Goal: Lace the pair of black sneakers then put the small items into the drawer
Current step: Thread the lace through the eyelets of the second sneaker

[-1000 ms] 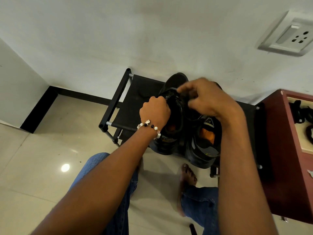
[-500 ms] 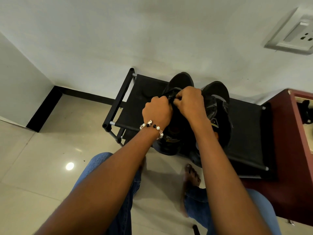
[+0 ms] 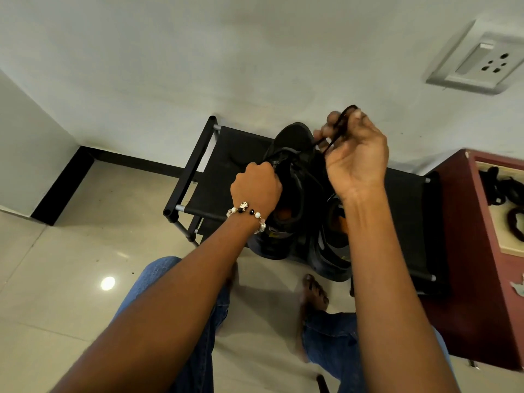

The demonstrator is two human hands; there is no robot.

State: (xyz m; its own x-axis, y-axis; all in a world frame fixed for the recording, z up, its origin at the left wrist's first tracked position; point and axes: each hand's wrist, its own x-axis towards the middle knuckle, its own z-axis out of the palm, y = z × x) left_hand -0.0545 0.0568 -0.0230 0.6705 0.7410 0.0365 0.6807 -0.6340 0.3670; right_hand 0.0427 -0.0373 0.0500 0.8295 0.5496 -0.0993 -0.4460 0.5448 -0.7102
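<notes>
your left hand (image 3: pixel 256 184), at centre frame, is curled tight around the collar of the left black low-top sneaker (image 3: pixel 286 194), evidently to pin it so it cannot shift under tension. your right hand (image 3: pixel 355 154), raised toward the upper centre right, pinches a thin black shoelace (image 3: pixel 337 129) between thumb and fingers; the lace runs taut down to the eyelets, which suggests you are drawing slack through. the second black sneaker (image 3: pixel 331 245) sits touching the first on its right side, partly behind your right forearm, and its lacing cannot be judged. both shoes rest on the black fabric shoe rack with metal rods (image 3: pixel 224 165), heels overhanging the near edge, a placement that keeps the openings toward you. at the right edge of the frame the dark red wooden cabinet's open drawer (image 3: pixel 482 194) holds dark bands (image 3: pixel 507 188); what they are is unclear. assessment: lacing stage is in hand, drawer stage not begun. risk noted: an upward pull could tip the shoe off the rack
</notes>
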